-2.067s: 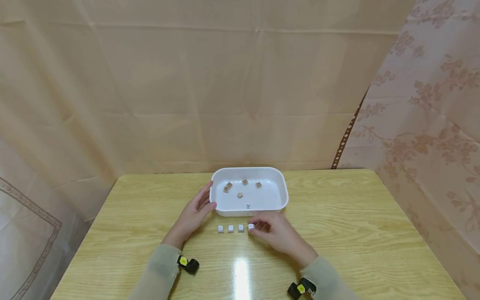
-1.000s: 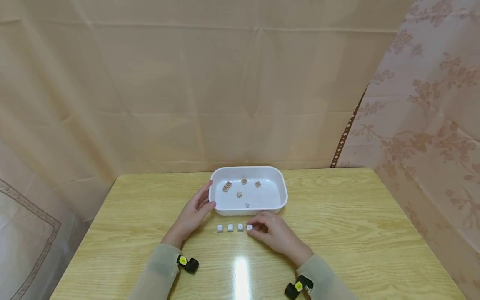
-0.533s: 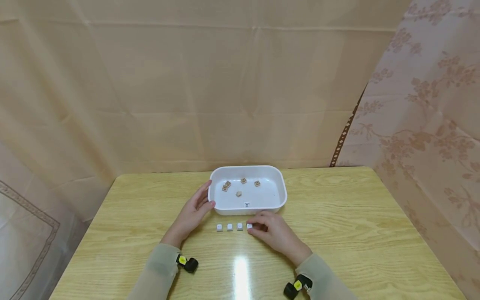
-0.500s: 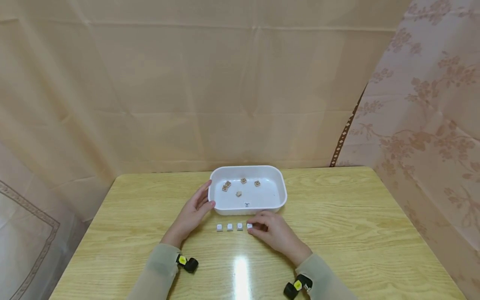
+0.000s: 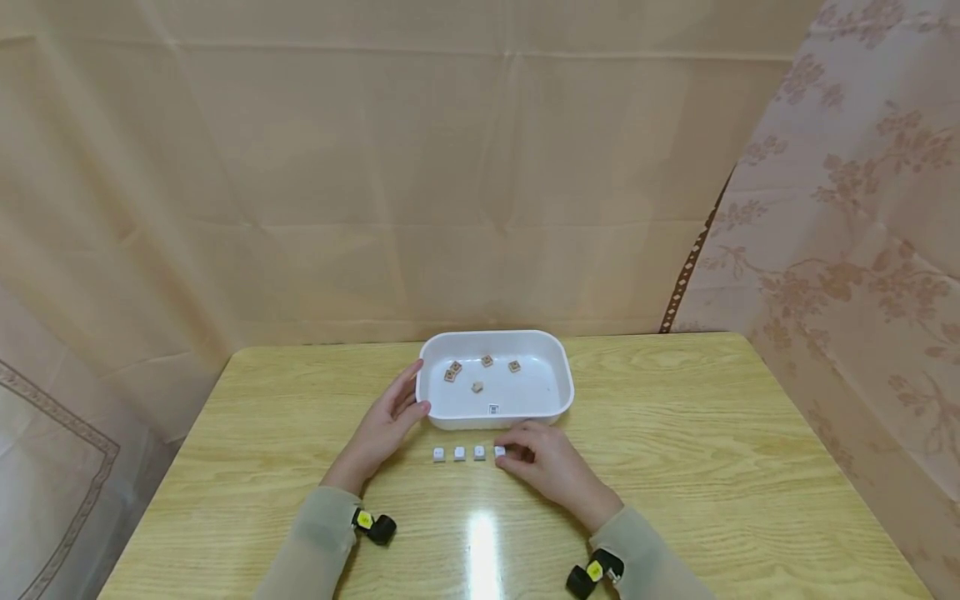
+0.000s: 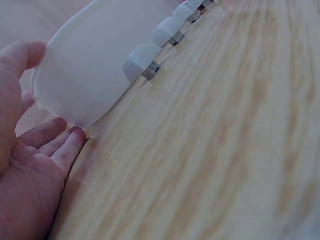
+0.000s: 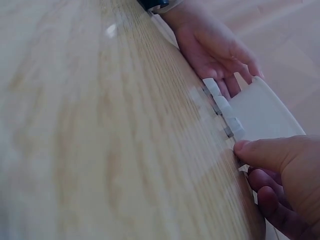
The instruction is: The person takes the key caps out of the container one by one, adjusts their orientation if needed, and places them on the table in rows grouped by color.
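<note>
In the head view, my right hand [image 5: 543, 458] pinches a white keycap [image 5: 499, 451] between thumb and forefinger at the right end of a short row. The other keycaps, one of them a keycap [image 5: 479, 452] just left of it, stand on the table. In the left wrist view, a keycap [image 6: 141, 61] shows a white top over a grey base. My left hand [image 5: 386, 429] rests against the left end of a white tray [image 5: 558, 414], thumb at its rim and lower fingers by its base. In the right wrist view, my right fingers mostly hide the pinched keycap.
Inside the tray lie several small tan square pieces, such as a tan piece [image 5: 514, 367] to the right. The wooden table [image 5: 675, 467] ends at a beige curtain [image 5: 487, 192] behind the tray. Black wrist cameras sit on both wrists.
Over two seconds my right hand shifts slightly left, bringing its keycap closer to the row. In the last half second it stays nearly still. My left hand stays at the tray.
</note>
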A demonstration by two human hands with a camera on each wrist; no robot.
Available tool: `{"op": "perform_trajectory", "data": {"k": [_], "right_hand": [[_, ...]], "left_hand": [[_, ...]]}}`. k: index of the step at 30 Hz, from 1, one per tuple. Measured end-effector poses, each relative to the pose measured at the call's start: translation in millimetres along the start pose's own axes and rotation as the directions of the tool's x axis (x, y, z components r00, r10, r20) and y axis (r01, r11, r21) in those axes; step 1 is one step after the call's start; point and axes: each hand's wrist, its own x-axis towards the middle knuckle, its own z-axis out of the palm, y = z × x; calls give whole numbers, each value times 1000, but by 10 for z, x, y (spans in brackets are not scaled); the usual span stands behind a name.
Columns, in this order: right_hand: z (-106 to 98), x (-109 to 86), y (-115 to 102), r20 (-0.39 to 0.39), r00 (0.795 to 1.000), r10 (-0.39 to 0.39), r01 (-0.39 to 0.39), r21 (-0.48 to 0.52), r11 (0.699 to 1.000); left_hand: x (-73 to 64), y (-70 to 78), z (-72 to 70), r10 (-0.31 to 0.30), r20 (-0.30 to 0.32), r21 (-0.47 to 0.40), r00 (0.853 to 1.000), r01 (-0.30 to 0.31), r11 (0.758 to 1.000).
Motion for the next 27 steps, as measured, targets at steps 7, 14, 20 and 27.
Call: {"op": "perform_trajectory", "data": {"k": [7,14,20,27], "right_hand": [[31,7,-3,-25,999,-31,30,-18,999],[34,14,-7,-25,999,-24,23,-34,999],[31,8,-3,-28,999,-31,31,-27,999],[18,4,-1,-26,999,-24,23,-27,999]], "left_hand": [[-1,-4,-12,5,-3,1,1000,-5,1000],[-2,-13,-22,-2,-6,12,1000,2,1000],[3,-17,-16,-4,-3,8,1000,4,1000],[10,-26,-7,-5,-1,13,1000,5,1000]]}}
